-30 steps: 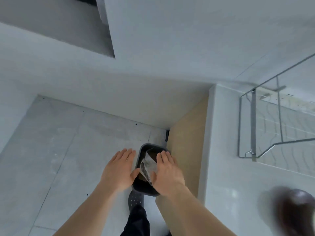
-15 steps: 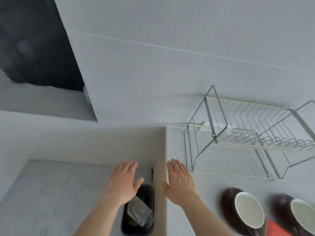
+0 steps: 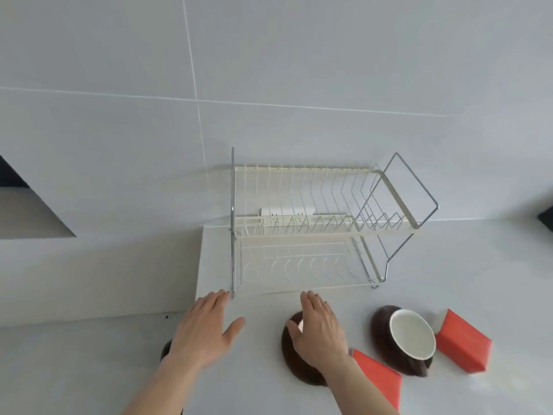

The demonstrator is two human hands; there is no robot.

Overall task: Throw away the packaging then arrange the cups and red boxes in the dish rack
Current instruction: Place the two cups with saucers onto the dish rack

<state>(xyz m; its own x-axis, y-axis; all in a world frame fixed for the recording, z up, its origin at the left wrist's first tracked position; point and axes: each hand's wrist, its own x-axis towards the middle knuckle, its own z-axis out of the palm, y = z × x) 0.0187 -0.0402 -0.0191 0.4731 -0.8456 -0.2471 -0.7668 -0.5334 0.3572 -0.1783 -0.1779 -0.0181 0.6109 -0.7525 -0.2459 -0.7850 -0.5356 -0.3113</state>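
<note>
Arranging step starts: both hands spread, empty. Right hand [image 3: 320,330] over near cup [image 3: 299,366], contact unclear; left hand [image 3: 206,327] hovers. Next: grip cup, lift to rack [image 3: 305,232].

Dish rack [image 3: 314,232] at the counter's [image 3: 478,265] back, two cups [image 3: 401,342] before it — boxes [image 3: 462,339] right of each.

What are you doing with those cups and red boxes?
A person is about to load the dish rack, which holds nothing yet. The right hand is open over one brown cup; the left hand hovers open, holding nothing. A second cup and two red boxes wait on the counter.
</note>
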